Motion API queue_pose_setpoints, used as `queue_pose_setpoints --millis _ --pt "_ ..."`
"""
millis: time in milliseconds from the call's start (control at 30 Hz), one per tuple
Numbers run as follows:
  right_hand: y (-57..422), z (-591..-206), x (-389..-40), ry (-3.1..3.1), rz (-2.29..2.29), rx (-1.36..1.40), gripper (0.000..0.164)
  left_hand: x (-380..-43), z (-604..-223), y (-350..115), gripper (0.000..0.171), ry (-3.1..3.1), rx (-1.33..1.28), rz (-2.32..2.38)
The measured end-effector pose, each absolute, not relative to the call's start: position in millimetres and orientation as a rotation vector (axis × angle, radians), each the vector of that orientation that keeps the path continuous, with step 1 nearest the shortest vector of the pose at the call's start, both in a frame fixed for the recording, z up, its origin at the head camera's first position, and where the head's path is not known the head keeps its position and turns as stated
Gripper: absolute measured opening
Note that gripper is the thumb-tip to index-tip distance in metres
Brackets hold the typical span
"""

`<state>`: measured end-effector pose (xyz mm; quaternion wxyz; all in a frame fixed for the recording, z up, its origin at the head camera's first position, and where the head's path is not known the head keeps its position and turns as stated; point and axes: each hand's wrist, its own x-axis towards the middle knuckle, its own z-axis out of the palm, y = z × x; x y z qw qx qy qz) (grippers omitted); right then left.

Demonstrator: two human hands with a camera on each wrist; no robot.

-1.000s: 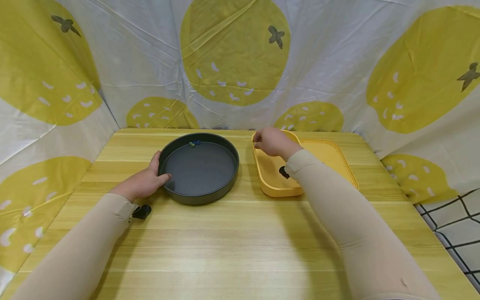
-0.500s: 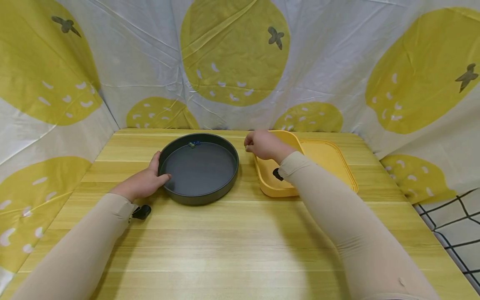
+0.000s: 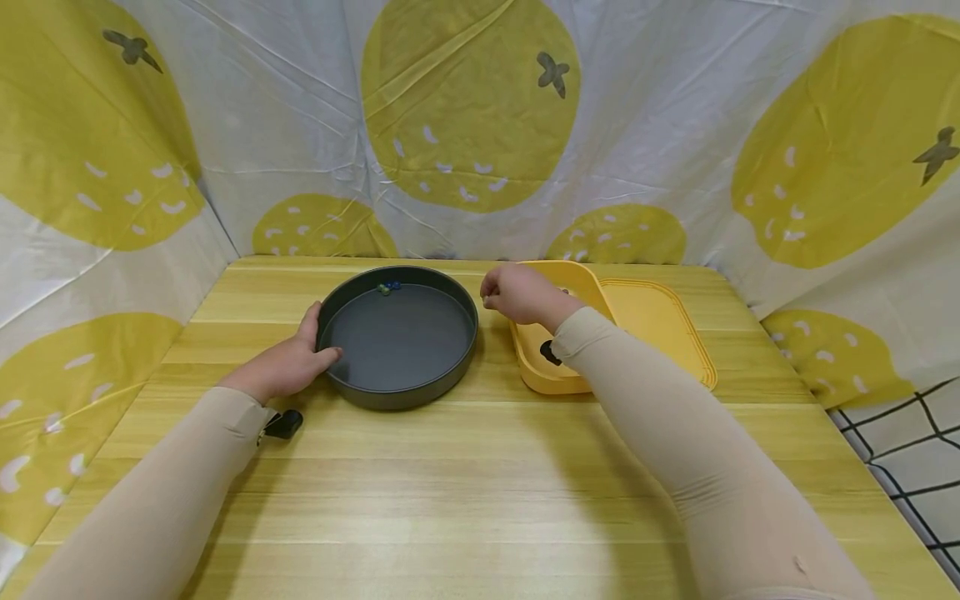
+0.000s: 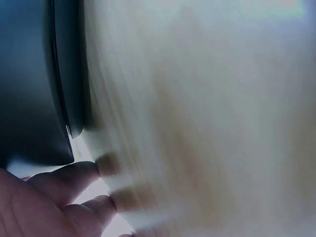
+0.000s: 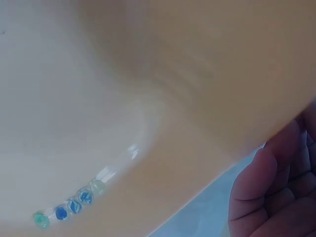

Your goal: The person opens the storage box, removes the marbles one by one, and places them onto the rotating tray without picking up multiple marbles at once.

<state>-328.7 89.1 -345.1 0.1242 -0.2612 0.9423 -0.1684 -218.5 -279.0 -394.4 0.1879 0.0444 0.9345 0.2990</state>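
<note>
A round dark grey cake pan (image 3: 397, 337) stands on the table, with a small cluster of glass marbles (image 3: 387, 288) against its far wall. My left hand (image 3: 288, 362) grips the pan's left rim, thumb inside and fingers outside. Right of the pan is a yellow rectangular box (image 3: 555, 383). My right hand (image 3: 517, 293) hovers over the box's left edge, thumb and fingers pinched; a tiny pale marble shows faintly at the tips. Seen from the right wrist, several blue, green and clear marbles (image 5: 74, 206) lie in a curved row along the box's inner wall.
A yellow lid (image 3: 663, 321) lies flat on the wooden table (image 3: 450, 492) to the right of the box, partly behind the right forearm. A lemon-print curtain (image 3: 465, 125) hangs behind and beside the table. Black wire grid (image 3: 915, 458) shows at the right.
My right hand has moved left from inside the yellow box to beyond its left edge, towards the pan. The left hand and the pan have stayed in place.
</note>
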Motion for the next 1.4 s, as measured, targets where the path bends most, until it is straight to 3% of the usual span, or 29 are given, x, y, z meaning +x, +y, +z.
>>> queue_pose_setpoints --millis 1400 --pt "74.6 -338.4 -326.6 2.746 -0.439 -0.841 0.026 -218.4 -396.5 -279.9 0.099 2.635 0.131 0.843"
